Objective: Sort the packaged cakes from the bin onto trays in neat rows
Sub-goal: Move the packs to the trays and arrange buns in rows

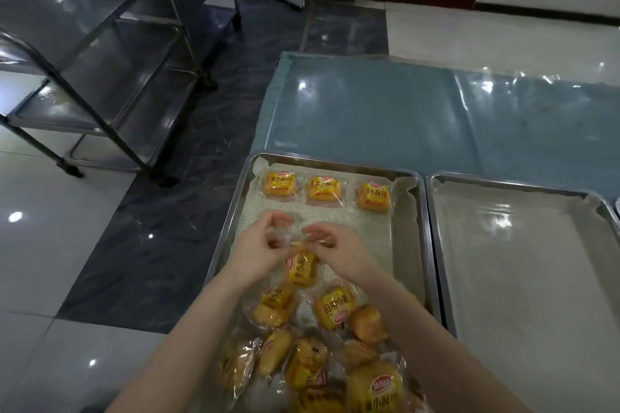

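Note:
A steel tray (231,208) lined with a beige mat holds a far row of three yellow packaged cakes (324,190). My left hand (260,246) and my right hand (335,250) both pinch the clear wrapper top of one packaged cake (302,266), which hangs above the tray's middle. A loose heap of several more packaged cakes (315,345) covers the near end of the tray.
A second steel tray (432,211) lined with paper stands to the right, with another tray's corner (617,208) at the edge. Both rest on a blue plastic-covered table (385,111). Steel trolleys (100,54) stand on the tiled floor to the left.

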`<state>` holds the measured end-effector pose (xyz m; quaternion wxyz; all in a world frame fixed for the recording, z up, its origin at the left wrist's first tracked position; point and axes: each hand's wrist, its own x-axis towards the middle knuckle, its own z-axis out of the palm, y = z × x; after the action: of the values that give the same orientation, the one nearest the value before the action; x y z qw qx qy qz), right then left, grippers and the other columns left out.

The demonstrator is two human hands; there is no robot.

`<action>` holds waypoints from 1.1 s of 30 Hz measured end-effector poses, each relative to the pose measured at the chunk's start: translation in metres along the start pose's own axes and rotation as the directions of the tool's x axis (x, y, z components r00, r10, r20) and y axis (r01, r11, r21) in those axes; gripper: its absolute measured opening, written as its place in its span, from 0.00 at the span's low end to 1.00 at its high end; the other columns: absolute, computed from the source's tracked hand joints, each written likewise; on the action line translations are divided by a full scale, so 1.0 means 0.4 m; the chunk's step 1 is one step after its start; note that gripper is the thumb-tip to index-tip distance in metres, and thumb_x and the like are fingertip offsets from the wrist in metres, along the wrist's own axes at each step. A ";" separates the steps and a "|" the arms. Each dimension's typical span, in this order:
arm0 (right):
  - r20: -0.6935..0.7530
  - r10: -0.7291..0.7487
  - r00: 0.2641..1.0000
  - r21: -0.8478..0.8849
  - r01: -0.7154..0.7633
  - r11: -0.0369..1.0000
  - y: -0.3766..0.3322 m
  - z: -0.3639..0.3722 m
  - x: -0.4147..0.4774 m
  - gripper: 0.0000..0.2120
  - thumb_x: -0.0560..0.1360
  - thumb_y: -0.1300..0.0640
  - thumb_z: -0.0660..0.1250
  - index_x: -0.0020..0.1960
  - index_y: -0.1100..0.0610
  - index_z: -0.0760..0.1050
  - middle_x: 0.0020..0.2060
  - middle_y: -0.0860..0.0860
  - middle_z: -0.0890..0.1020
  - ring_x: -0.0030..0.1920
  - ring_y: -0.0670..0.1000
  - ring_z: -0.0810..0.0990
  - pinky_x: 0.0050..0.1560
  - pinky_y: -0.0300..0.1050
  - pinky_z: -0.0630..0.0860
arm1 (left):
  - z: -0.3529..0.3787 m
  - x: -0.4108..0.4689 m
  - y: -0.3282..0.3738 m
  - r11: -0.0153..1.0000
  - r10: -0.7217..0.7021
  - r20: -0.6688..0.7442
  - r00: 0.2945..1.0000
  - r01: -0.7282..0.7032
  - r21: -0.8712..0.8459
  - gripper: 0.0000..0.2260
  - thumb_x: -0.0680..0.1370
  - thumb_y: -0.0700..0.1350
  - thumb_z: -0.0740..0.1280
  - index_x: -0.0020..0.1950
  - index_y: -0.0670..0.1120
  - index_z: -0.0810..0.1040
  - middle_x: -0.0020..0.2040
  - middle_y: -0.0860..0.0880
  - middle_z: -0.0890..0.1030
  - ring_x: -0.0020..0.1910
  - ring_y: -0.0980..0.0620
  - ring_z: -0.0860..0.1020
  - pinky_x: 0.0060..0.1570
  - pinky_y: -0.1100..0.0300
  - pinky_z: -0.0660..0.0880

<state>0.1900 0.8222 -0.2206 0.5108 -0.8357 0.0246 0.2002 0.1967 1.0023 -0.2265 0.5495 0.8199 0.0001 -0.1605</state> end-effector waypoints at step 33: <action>-0.207 0.155 0.966 -0.031 -0.165 0.986 0.037 0.093 0.094 0.20 0.76 0.61 0.68 0.67 0.51 0.73 0.57 0.47 0.80 0.57 0.46 0.79 0.54 0.38 0.76 | 0.020 -0.010 -0.120 0.929 0.030 -0.389 0.921 0.119 0.352 0.20 0.79 0.45 0.66 0.70 0.45 0.71 0.66 0.48 0.71 0.63 0.50 0.73 0.62 0.61 0.68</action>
<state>0.2093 0.8536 -0.2613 0.4676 -0.8591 0.1392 0.1547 0.1823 1.0148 -0.2716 0.3711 0.9234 0.0975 -0.0053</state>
